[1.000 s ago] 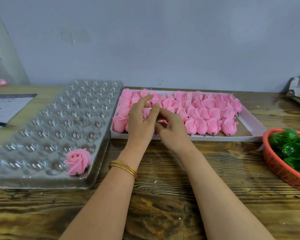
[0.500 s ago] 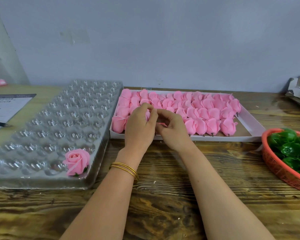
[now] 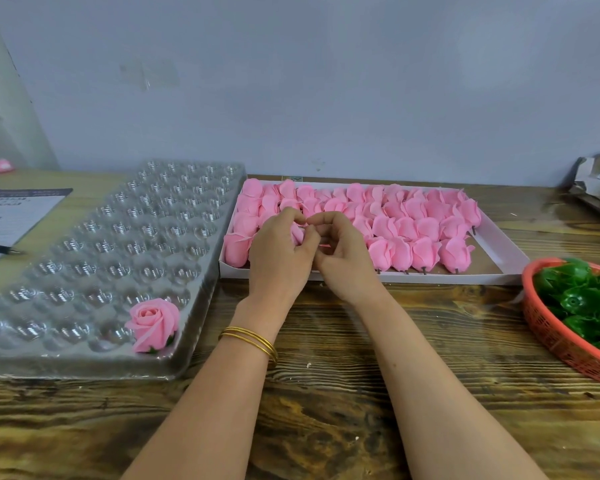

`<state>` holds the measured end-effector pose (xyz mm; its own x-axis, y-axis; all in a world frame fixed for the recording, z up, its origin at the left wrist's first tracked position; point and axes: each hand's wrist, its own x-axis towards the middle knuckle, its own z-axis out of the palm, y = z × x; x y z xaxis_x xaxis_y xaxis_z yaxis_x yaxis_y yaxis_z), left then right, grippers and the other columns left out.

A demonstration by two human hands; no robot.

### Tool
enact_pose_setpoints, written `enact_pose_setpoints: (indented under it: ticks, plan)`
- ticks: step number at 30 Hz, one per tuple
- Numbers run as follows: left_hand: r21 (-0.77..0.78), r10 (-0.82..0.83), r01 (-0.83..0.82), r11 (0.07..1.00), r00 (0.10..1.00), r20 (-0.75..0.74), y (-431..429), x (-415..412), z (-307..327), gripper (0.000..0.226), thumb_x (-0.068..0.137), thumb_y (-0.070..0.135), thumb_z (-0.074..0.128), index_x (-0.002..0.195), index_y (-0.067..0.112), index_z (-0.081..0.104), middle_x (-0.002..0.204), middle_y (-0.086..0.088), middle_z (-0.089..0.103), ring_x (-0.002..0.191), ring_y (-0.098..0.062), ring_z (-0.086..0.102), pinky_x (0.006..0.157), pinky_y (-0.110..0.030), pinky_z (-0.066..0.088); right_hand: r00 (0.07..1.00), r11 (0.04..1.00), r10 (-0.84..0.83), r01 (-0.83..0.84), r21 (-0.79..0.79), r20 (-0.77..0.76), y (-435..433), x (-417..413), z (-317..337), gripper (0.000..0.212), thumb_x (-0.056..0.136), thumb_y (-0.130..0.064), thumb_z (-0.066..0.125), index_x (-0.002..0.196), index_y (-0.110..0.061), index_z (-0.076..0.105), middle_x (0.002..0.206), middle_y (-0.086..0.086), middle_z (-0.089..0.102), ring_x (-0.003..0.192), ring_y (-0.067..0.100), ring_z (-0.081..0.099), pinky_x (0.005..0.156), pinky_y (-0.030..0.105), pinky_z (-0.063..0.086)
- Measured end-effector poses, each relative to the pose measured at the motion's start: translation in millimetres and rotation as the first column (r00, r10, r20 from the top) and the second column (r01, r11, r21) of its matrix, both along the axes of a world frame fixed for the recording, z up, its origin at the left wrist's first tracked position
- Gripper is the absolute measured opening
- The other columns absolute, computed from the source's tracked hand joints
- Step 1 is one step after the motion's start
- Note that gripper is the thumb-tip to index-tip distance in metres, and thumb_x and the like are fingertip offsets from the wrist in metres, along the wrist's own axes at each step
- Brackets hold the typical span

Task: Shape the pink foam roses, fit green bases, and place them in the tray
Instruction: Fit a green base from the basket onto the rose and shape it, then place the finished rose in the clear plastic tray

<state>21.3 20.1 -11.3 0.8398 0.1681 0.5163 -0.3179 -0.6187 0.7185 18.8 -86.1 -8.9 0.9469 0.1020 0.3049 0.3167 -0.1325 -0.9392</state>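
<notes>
Head view showed both hands raised over the near left part of a white box packed with rows of pink roses. The left hand had its fingers curled round one rose, which was mostly hidden between the two palms, just above the box's front edge. The right hand was pressed close beside it, fingers curled and pinching at the same rose, and the fingertips of the two hands met on top. Two gold bangles sat on the left wrist. On the left of the wooden table lay a clear plastic tray of round cups. One opened rose sat in a cup at its near right corner. A red basket holding green bases stood at the right edge, well apart from the hands. A sheet of paper and a pen lay at the far left.
</notes>
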Motion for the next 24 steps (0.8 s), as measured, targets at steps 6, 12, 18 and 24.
enact_pose_setpoints:
  ticks: [6,12,18,24]
  plan:
    - [0.026,0.018,-0.018,1.000,1.000,-0.015,0.9,-0.9,3.4,0.007,0.093,0.018,0.058,0.097,0.012,0.061,0.088,-0.009,0.062,0.080,-0.021,0.053,0.062,-0.028,0.038,1.000,1.000,0.004,-0.004,-0.003,0.005,0.8,-1.2,2.5,0.036,0.085,0.015,0.056,0.115,-0.005,0.055,0.102,0.006,0.061,0.095,0.009,0.059,0.080,0.016,0.051]
    - [0.047,0.055,-0.052,0.998,0.996,-0.066,8.6,-12.2,27.7,0.007,0.095,0.019,0.057,0.088,0.019,0.056,0.070,-0.001,0.056,0.067,-0.020,0.056,0.054,-0.026,0.035,0.999,0.998,-0.014,0.017,0.068,-0.049,1.0,-1.1,6.9,0.042,0.082,0.001,0.071,0.117,-0.014,0.055,0.108,0.005,0.063,0.096,0.010,0.058,0.082,0.022,0.054]
    - [0.089,0.062,-0.062,0.994,0.998,0.003,45.3,-40.8,72.8,0.010,0.091,0.022,0.060,0.082,0.020,0.063,0.071,0.006,0.061,0.061,-0.003,0.053,0.050,-0.017,0.032,0.995,0.991,-0.030,0.042,0.125,-0.100,0.2,-1.0,9.3,0.049,0.070,-0.015,0.075,0.116,-0.017,0.057,0.108,0.003,0.064,0.096,0.014,0.058,0.086,0.028,0.053]
    - [0.125,0.106,-0.097,0.987,0.992,-0.065,120.8,-85.4,73.2,0.006,0.078,0.051,0.058,0.078,0.045,0.060,0.065,0.008,0.065,0.058,-0.012,0.061,0.060,-0.037,0.053,0.991,0.992,-0.037,0.051,0.113,-0.126,-0.2,-2.1,11.3,0.052,0.069,-0.017,0.075,0.118,-0.016,0.058,0.110,0.003,0.065,0.103,0.022,0.060,0.094,0.036,0.053]
